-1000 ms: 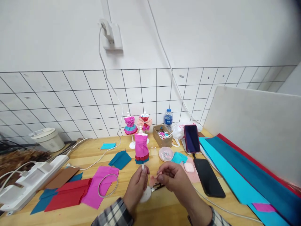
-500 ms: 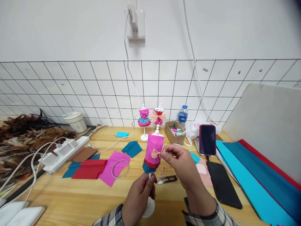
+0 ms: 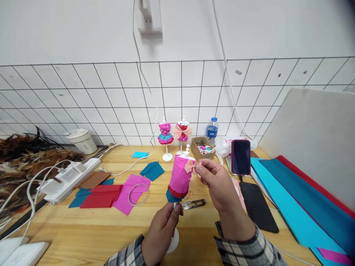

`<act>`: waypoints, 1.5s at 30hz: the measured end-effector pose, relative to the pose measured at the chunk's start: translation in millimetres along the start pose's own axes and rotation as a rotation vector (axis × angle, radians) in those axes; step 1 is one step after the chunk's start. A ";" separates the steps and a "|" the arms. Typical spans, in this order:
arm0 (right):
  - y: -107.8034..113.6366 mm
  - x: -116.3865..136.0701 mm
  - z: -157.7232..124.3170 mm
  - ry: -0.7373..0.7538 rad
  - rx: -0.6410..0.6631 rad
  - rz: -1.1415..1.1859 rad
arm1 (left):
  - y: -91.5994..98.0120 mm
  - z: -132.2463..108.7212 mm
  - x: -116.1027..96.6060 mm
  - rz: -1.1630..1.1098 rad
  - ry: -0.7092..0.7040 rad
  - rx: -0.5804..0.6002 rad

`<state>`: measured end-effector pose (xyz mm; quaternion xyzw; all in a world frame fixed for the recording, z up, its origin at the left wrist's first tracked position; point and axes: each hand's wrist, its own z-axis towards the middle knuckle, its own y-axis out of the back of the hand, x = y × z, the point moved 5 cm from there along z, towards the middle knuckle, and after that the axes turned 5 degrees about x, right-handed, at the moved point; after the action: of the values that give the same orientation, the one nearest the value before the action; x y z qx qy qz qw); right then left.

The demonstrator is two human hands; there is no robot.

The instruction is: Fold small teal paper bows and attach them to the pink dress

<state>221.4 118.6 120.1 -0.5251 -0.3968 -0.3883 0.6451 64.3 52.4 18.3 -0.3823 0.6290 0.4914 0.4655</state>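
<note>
Our left hand (image 3: 163,231) is closed round the stem of the mannequin (image 3: 181,176), steadying it upright over the table (image 3: 83,229); our right hand (image 3: 219,184) pinches a peach bow (image 3: 189,166) against its pink chest. Snips (image 3: 194,203) lie just behind, within reach

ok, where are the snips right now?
Head view, centre: the snips lie on the wooden table, just right of the pink-dressed mannequin, between the left hand and the right hand.

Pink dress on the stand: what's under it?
A red frill and a teal frill show below the pink dress. The left hand grips the pole; the form inside is covered.
</note>
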 end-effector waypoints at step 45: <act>-19.7 37.6 -32.1 0.913 -0.008 -1.110 | 9.3 4.6 10.7 0.017 -0.018 -0.023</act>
<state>221.1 80.9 157.7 -0.0334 -0.2943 -0.8413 0.4523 53.7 58.7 10.1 -0.3778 0.6223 0.5060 0.4626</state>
